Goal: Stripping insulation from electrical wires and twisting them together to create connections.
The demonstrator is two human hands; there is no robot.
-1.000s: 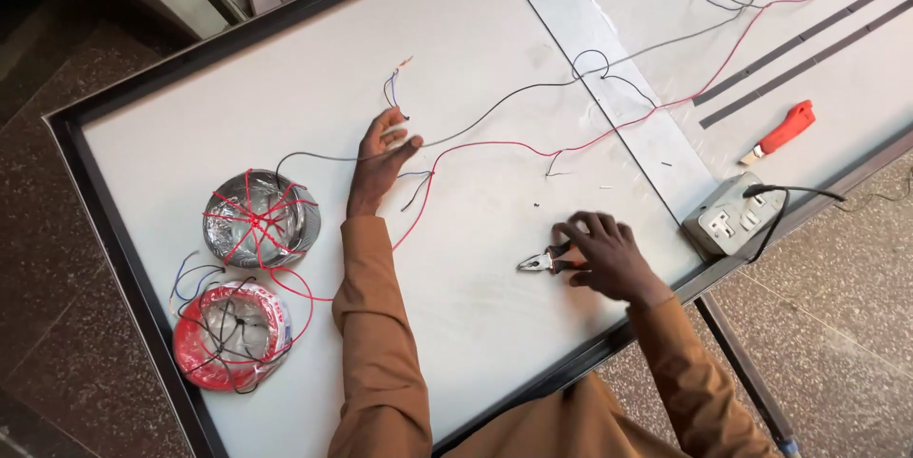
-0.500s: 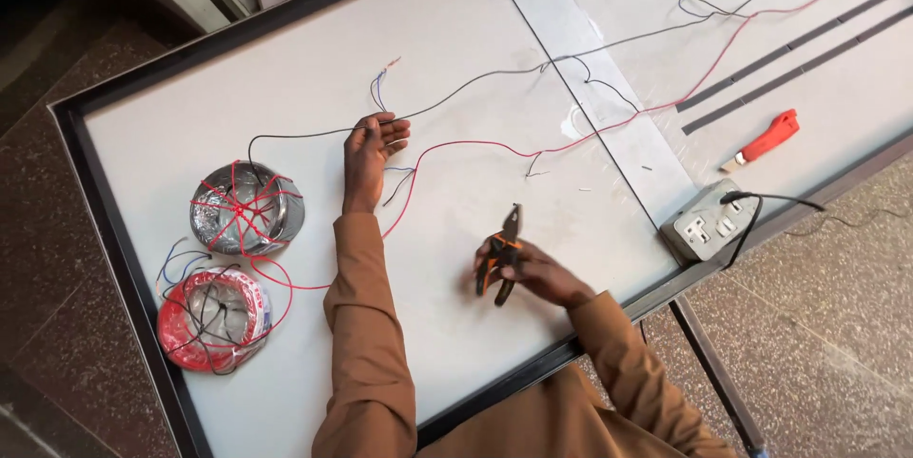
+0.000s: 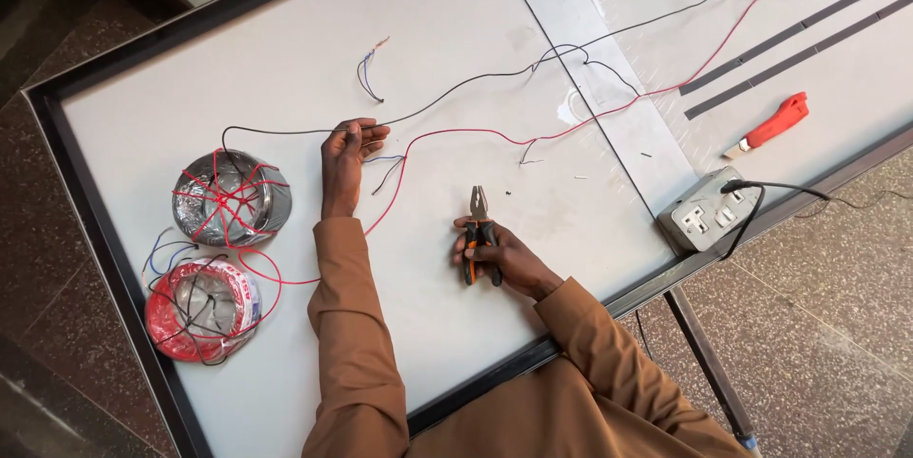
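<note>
My left hand (image 3: 344,165) rests on the white table (image 3: 285,49) and pinches a black wire (image 3: 456,89) that runs off to the upper right. A red wire (image 3: 456,132) passes just right of that hand. My right hand (image 3: 499,253) grips the orange and black handles of a pair of pliers (image 3: 478,220), whose jaws point away from me and are closed. A short blue and black wire piece (image 3: 367,73) lies beyond my left hand.
A grey wire coil (image 3: 231,197) and a red wire coil (image 3: 202,309) lie at the left. A grey socket box (image 3: 705,215) with a black cable sits at the right table edge. A red-handled tool (image 3: 772,125) and two dark strips (image 3: 789,35) lie farther right.
My right hand has lifted the pliers off the table and turned them upright, then shifted slightly left. My left hand has slid along the black wire, staying on it.
</note>
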